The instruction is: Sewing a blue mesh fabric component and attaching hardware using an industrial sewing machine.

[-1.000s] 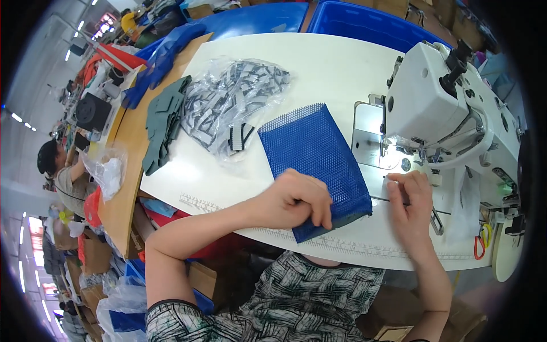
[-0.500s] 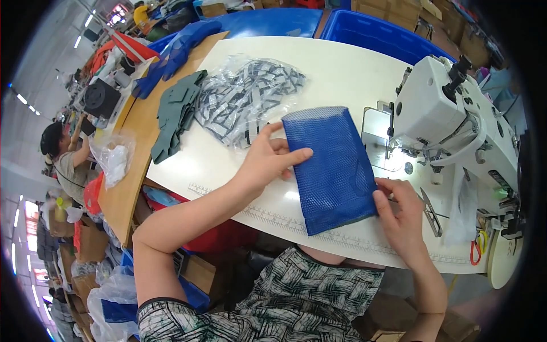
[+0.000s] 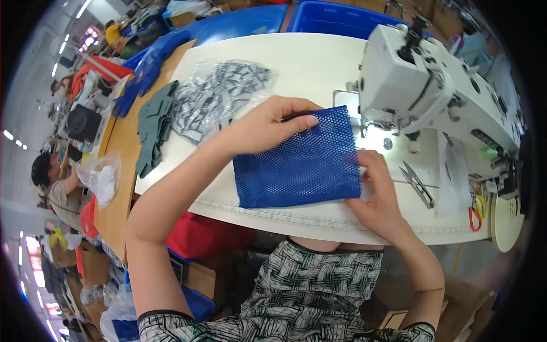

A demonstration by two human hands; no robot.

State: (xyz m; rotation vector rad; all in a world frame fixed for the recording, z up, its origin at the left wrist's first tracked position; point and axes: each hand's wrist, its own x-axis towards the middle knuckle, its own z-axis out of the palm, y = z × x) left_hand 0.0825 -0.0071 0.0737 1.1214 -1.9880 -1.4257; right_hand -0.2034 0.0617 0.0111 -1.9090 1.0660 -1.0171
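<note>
A blue mesh pouch (image 3: 299, 162) is held between my hands above the white table, its long side lying crosswise. My left hand (image 3: 279, 122) pinches its upper edge, the thumb on the near face and the fingers behind. At its right edge, my right hand (image 3: 373, 196) grips it with the thumb near the lower corner and some fingers hidden behind the mesh. The white sewing machine (image 3: 407, 85) stands just beyond and to the right, its lamp lighting the plate under the needle. Thread snips (image 3: 419, 185) lie to the right of my right hand.
A clear bag of small grey-and-white labels (image 3: 219, 94) lies at the left, beside a stack of dark green fabric pieces (image 3: 154, 128). Scissors with red and yellow handles (image 3: 476, 214) rest at the right edge. A blue bin (image 3: 336, 20) stands behind the table. Another person (image 3: 60, 182) works at far left.
The pouch has turned from upright to crosswise. My left hand has moved up along its edge, and my right hand has shifted slightly left. The whole view has shifted a little.
</note>
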